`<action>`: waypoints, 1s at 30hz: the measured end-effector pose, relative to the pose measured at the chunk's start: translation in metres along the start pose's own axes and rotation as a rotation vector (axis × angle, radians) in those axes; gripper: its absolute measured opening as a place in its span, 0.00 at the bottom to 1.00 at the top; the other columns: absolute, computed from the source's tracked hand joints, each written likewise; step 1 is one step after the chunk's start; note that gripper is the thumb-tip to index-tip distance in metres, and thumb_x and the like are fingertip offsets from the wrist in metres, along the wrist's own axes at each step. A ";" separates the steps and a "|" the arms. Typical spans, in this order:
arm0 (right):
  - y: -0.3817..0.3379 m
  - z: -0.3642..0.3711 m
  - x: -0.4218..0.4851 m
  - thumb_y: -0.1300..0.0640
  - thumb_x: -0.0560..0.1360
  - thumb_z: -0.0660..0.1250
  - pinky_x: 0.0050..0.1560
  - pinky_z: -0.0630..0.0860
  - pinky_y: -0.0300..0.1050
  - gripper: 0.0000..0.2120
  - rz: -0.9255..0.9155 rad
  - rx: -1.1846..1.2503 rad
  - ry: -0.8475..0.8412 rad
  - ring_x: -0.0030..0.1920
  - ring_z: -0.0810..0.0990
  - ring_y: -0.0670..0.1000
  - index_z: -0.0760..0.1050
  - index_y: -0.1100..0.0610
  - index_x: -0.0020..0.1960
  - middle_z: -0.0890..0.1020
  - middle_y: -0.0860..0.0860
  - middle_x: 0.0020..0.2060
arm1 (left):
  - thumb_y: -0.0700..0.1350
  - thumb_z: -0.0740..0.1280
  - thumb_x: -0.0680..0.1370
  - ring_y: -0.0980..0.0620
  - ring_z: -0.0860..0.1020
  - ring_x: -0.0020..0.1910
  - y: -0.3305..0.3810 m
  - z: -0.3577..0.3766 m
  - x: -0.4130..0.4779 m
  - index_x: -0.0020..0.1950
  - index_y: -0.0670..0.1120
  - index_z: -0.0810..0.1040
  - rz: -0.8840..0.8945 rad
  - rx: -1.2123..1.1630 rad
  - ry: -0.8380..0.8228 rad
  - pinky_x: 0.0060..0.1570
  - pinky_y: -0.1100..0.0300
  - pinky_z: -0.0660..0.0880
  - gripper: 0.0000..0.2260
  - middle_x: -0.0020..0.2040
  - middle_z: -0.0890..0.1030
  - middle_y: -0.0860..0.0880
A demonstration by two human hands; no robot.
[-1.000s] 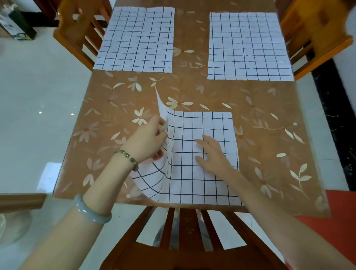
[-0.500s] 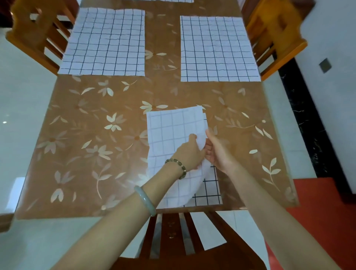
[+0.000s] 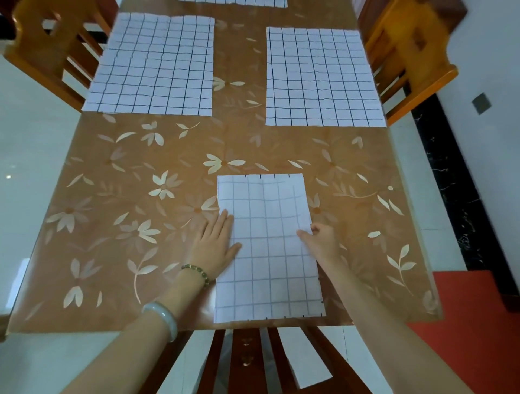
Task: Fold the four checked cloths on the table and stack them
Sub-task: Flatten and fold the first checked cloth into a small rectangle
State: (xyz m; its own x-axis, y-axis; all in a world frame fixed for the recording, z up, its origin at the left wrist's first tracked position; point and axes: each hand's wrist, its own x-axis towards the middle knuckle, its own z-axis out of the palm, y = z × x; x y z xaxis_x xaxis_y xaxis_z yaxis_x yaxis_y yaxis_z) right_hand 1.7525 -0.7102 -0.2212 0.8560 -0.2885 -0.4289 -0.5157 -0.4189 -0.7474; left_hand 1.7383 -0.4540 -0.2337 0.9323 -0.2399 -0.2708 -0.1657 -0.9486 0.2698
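The left hand is pressing flat on the half-folded white checked cloth at the near edge of the flowered brown table, the right hand is pinching its right side, so corners want squaring before creasing.

The surface is a long brown top, glossy and printed with pale flowers and leaves. Near its front edge lies the folded cloth, narrow, its faint-lined side up and its lower edge almost at the rim. Farther back the left cloth and the right cloth lie spread flat, well apart. Only a strip of the fourth cloth shows at the far end.
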 end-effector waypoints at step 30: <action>0.009 -0.011 0.014 0.57 0.71 0.73 0.33 0.66 0.41 0.12 0.058 -0.181 -0.067 0.31 0.70 0.49 0.72 0.60 0.34 0.72 0.53 0.29 | 0.70 0.43 0.76 0.42 0.52 0.77 -0.029 0.034 0.015 0.78 0.48 0.46 0.018 0.188 -0.008 0.73 0.42 0.48 0.37 0.78 0.51 0.45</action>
State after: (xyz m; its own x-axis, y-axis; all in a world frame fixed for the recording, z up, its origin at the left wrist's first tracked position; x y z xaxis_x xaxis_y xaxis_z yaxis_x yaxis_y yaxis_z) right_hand 1.7598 -0.7269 -0.2283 0.8223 -0.2607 -0.5059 -0.5567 -0.5532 -0.6197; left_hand 1.7459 -0.4371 -0.2768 0.9261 -0.2577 -0.2755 -0.2399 -0.9659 0.0970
